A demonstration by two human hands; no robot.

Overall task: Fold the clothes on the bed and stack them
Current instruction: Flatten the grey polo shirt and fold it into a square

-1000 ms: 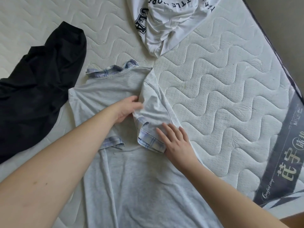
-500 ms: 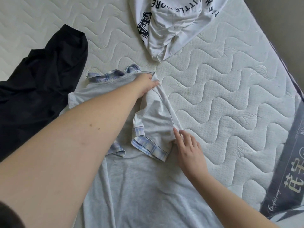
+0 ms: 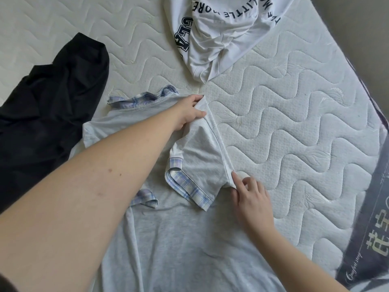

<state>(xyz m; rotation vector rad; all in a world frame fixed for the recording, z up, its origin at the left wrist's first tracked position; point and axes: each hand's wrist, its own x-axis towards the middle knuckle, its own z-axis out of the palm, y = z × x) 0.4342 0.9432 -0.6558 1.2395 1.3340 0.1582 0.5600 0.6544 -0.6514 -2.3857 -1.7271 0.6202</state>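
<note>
A grey T-shirt (image 3: 179, 239) with plaid-trimmed sleeves lies spread on the quilted white mattress (image 3: 294, 123), its plaid collar (image 3: 145, 98) at the far end and its body running toward the person. The shirt's right sleeve (image 3: 195, 167) is folded inward over the chest, and its plaid cuff lies near the shirt's middle. The left hand (image 3: 189, 112) reaches across the shirt to the far corner of that fold, at the shoulder beside the collar, and its grip pinches the cloth there between thumb and fingers. The right hand (image 3: 250, 192) rests at the near end of the same fold on the shirt's right edge, fingers loosely bent, fingertips pressing the crease; it holds nothing. A black garment (image 3: 46, 114) lies crumpled left of the grey shirt, touching its left edge. A white printed T-shirt (image 3: 221, 36) lies bunched beyond the collar, apart from it.
</note>
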